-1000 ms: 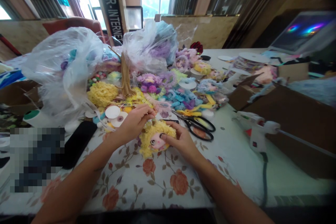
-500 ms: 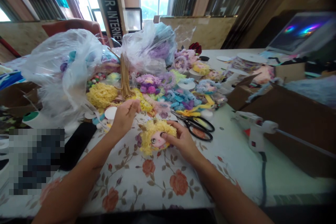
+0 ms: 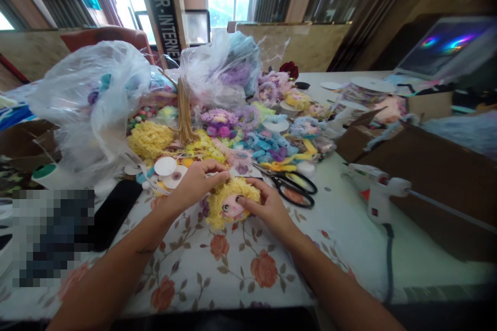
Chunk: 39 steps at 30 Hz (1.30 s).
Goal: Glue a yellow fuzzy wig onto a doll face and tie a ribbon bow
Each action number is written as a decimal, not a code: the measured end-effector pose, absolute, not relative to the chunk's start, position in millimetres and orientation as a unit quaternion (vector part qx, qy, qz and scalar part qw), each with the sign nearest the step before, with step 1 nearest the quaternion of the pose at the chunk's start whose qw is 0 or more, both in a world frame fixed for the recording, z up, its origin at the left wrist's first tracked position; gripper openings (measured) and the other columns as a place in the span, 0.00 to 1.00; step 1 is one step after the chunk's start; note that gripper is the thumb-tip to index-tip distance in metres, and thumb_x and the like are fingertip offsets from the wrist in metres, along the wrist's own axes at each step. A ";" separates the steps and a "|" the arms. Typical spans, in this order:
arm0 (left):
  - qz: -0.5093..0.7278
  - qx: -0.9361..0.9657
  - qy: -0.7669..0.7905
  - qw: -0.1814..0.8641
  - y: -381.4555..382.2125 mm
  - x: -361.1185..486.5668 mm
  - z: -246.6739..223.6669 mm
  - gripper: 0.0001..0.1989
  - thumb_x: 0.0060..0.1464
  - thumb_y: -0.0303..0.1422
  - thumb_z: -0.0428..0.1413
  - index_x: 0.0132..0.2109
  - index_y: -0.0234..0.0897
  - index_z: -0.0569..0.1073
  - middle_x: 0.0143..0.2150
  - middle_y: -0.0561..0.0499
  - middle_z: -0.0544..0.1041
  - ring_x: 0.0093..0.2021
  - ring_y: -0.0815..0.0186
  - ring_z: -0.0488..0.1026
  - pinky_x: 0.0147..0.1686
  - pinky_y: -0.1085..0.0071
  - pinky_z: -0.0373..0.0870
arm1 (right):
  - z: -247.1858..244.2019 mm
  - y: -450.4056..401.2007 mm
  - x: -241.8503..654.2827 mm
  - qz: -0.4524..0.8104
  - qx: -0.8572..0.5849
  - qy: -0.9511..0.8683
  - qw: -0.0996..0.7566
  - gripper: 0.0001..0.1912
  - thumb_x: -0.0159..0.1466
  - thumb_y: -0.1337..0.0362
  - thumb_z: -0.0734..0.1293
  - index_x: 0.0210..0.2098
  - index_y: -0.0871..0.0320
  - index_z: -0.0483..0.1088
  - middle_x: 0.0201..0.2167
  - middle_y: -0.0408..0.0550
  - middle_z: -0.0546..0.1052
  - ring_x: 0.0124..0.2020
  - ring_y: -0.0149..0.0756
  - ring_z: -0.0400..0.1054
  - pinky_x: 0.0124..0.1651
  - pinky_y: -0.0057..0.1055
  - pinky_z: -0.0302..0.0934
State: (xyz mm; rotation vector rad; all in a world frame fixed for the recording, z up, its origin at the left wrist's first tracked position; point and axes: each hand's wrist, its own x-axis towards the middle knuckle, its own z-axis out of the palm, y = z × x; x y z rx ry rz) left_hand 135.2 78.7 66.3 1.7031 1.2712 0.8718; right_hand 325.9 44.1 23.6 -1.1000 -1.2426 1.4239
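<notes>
A doll head point(image 3: 233, 206) with fluffy yellow curls and a pale painted face rests low over the flowered cloth point(image 3: 186, 264). My right hand point(image 3: 269, 209) grips it from the right, thumb beside the face and fingers behind the curls. At the upper left of the curls is my left hand point(image 3: 200, 182), its fingers and thumb pinched together; what lies between them is too small to make out. Black-handled scissors point(image 3: 297, 189) lie just right of the doll head.
Behind the hands spread yarn pieces point(image 3: 267, 147), a yellow fluffy ball point(image 3: 150, 139) and plastic bags point(image 3: 112, 67). A glue gun point(image 3: 378, 194) and a cardboard box point(image 3: 435, 181) stand right. A black phone point(image 3: 116, 212) lies left.
My left hand has come down and to the right, from above the cloth to the top of the doll head. My right hand keeps its hold on the doll head.
</notes>
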 end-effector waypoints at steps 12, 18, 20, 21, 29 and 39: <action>0.342 0.661 0.505 0.437 78.3 134.8 69.2 0.16 0.50 0.45 0.57 0.36 0.37 0.76 0.36 0.49 0.77 0.32 0.65 0.73 0.25 0.74 0.70 | 25.7 42.8 326.3 0.576 -0.464 -0.495 0.456 0.23 0.48 0.58 0.74 0.42 0.55 0.69 0.34 0.44 0.75 0.32 0.36 0.70 0.32 0.30 0.65; 0.529 0.564 0.466 0.430 88.3 132.0 63.5 0.12 0.53 0.41 0.55 0.37 0.36 0.74 0.36 0.49 0.76 0.39 0.66 0.73 0.42 0.70 0.70 | 17.5 48.6 328.7 0.569 -0.486 -0.428 0.508 0.26 0.47 0.57 0.74 0.45 0.56 0.69 0.31 0.42 0.76 0.26 0.33 0.69 0.26 0.28 0.62; 0.566 0.545 0.454 0.420 91.1 131.0 62.1 0.12 0.55 0.38 0.52 0.27 0.36 0.68 0.27 0.53 0.71 0.33 0.68 0.72 0.39 0.71 0.69 | 16.0 50.7 329.5 0.581 -0.464 -0.411 0.528 0.24 0.48 0.57 0.74 0.43 0.55 0.69 0.33 0.44 0.77 0.29 0.36 0.71 0.29 0.29 0.64; 0.575 0.545 0.449 0.414 91.6 130.8 62.0 0.14 0.56 0.37 0.50 0.24 0.37 0.64 0.24 0.54 0.67 0.30 0.69 0.70 0.36 0.71 0.69 | 15.9 51.3 329.8 0.584 -0.457 -0.407 0.533 0.22 0.49 0.58 0.74 0.43 0.55 0.70 0.35 0.45 0.77 0.31 0.38 0.72 0.31 0.30 0.65; 0.471 0.676 0.448 0.348 81.0 134.8 65.6 0.10 0.51 0.38 0.58 0.40 0.38 0.74 0.38 0.49 0.76 0.35 0.66 0.73 0.35 0.70 0.71 | 26.1 45.4 325.7 0.557 -0.484 -0.455 0.499 0.24 0.48 0.57 0.74 0.42 0.56 0.69 0.29 0.41 0.74 0.24 0.31 0.66 0.25 0.28 0.61; 0.422 0.689 0.463 0.364 77.2 139.0 63.5 0.07 0.49 0.36 0.60 0.34 0.38 0.77 0.34 0.49 0.78 0.35 0.65 0.74 0.37 0.69 0.72 | 29.3 41.3 321.9 0.557 -0.462 -0.502 0.473 0.20 0.47 0.60 0.75 0.38 0.53 0.70 0.30 0.43 0.74 0.29 0.36 0.68 0.32 0.32 0.64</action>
